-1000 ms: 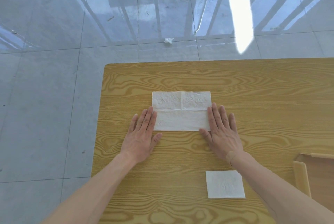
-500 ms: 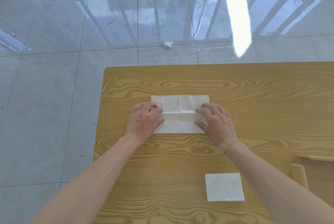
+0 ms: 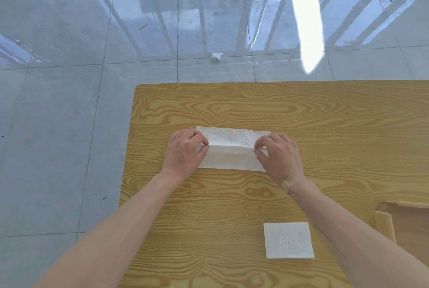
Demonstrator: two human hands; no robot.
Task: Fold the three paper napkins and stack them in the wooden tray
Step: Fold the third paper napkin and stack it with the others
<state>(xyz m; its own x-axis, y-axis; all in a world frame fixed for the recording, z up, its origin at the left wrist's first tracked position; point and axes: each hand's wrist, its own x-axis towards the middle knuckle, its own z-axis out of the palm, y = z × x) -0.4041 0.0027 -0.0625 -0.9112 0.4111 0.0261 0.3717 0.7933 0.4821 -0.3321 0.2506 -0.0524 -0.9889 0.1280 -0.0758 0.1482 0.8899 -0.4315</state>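
Near the middle of the worktop (image 3: 325, 125) lies the napkin being folded (image 3: 232, 150), a long white strip lying left to right, with a raised crease running along its length. Each end of that crease is pinched: the left hand (image 3: 185, 153) has thumb and fingers closed on the left end, the right hand (image 3: 281, 155) is clamped the same way on the right end. A plaster sits at the right wrist (image 3: 290, 182).

Thin embossed tissue like this should be almost weightless, limp and easy to tear or wrinkle. It probably holds a crease only when pressed flat, and a light draught or a dragging finger could shift it. The safest hold looks to be at the corners or the ends of the fold, with light pinches, then a flat palm to set the crease.

Closer to the person, right of centre, a folded square napkin (image 3: 288, 240) rests flat on the wood, well apart from the hands. Just beside it, at the right edge of view, is a corner of the wooden tray (image 3: 385, 225); its inside is mostly out of frame. A third napkin is not visible. Beyond the worktop, a small crumpled white scrap (image 3: 216, 56) lies on the glossy tiled floor (image 3: 69, 101).
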